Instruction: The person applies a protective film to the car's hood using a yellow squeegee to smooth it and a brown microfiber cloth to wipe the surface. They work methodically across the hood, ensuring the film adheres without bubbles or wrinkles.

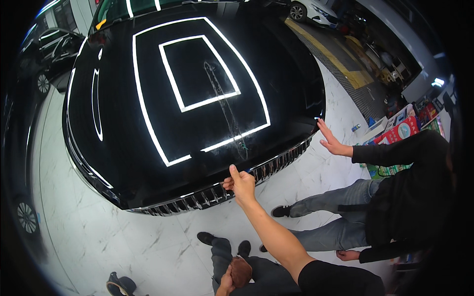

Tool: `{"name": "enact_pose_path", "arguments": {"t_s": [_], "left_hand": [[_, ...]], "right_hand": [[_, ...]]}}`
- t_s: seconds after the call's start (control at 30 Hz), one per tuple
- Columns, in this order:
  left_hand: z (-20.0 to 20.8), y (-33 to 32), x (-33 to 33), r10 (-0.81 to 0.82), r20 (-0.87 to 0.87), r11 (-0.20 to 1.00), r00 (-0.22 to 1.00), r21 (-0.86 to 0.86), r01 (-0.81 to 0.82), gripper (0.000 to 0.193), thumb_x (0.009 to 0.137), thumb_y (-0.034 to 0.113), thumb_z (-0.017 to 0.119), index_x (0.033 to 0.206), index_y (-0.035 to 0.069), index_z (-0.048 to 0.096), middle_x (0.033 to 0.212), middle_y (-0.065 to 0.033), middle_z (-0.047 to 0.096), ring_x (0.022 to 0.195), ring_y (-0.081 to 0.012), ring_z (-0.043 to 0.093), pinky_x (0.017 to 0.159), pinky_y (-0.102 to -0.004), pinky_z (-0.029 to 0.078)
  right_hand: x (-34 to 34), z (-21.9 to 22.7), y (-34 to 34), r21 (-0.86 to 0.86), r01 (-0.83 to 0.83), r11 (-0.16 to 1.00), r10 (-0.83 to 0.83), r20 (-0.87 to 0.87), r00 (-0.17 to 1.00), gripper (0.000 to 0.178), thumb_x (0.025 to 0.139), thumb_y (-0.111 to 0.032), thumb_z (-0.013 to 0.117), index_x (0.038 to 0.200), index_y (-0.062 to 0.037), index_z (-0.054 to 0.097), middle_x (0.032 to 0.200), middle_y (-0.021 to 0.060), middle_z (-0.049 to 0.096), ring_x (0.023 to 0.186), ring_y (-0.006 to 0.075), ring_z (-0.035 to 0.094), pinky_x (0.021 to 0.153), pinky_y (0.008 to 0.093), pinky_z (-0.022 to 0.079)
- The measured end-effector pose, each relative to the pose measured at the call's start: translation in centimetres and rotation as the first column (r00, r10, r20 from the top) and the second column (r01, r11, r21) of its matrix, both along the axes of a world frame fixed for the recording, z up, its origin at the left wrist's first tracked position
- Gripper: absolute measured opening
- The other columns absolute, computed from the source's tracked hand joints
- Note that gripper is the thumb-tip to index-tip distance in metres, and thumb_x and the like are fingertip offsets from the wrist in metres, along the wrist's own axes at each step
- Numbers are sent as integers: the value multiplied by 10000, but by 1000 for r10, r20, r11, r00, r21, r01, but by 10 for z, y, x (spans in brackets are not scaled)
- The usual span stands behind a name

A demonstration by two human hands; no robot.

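My right hand (241, 185) reaches out over the front edge of a black car hood (113, 143). Its thumb sticks up and its fingers are curled in, with nothing visible in them. Beyond it, a long whitish smeared streak (228, 116) runs up the glossy hood, with a small greenish mark at its near end. Low in the picture, beside my leg, my left hand (225, 283) is closed on a rounded reddish-brown pad, perhaps a sponge (241, 273). The slatted chrome grille (207, 196) lies just below my right hand.
A person in a black top and grey jeans (340, 197) stands at right, one hand (334, 143) spread near the hood's corner. Behind are boxes and a red package (400, 130). A dark car (27, 217) flanks the left; a white car (313, 12) stands far right. A black object (121, 284) lies on the marbled floor.
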State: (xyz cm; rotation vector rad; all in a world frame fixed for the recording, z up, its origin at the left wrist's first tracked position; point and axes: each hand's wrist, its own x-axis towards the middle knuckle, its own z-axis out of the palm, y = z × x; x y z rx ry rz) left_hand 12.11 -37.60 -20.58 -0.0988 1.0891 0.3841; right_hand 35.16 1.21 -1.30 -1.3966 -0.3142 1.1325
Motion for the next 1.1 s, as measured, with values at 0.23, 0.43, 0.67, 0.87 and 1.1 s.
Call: {"name": "enact_pose_path", "arguments": {"t_s": [0.23,0.43,0.67,0.87,1.1], "left_hand": [[-4,14,2,-28,329,932,944,349,-94,539,1152,563,519,1415,119,675,1281,-22,705,1122,-179,681,915,-325,579],[66,39,10,335,263,942,905,-95,-321,492,1172,512,461,1354,106,672,1103,-49,713,944,-210,676,797,-368,592],[15,24,-39,61,102,997,993,45,-66,672,1148,552,550,1587,44,565,1555,-167,648,1397,-340,659,1198,-515,531],[40,37,-37,-26,71,1000,997,0,26,635,1212,512,336,1663,88,475,1622,-163,591,1469,-346,592,1243,-499,480],[56,44,-34,-42,77,999,996,-28,44,642,1214,509,323,1679,84,449,1650,-164,562,1500,-350,564,1274,-499,445]], "right_hand": [[8,-1,-13,88,-132,987,134,-19,991,378,1117,-348,712,961,-4,687,872,124,764,750,191,759,695,298,621],[5,2,-15,114,-165,980,169,-29,985,335,1130,-293,688,979,6,684,915,132,769,775,201,767,715,315,635],[4,10,-9,85,-35,996,43,-96,994,267,1083,-197,691,889,-28,617,803,136,721,648,231,702,692,389,628],[-7,7,-10,97,22,995,-15,-74,997,258,1080,-209,699,915,-12,690,835,114,755,698,207,762,644,311,620],[-4,15,-9,73,10,997,-5,-62,998,261,1080,-188,690,891,-9,713,831,117,770,694,190,763,646,303,619]]}}
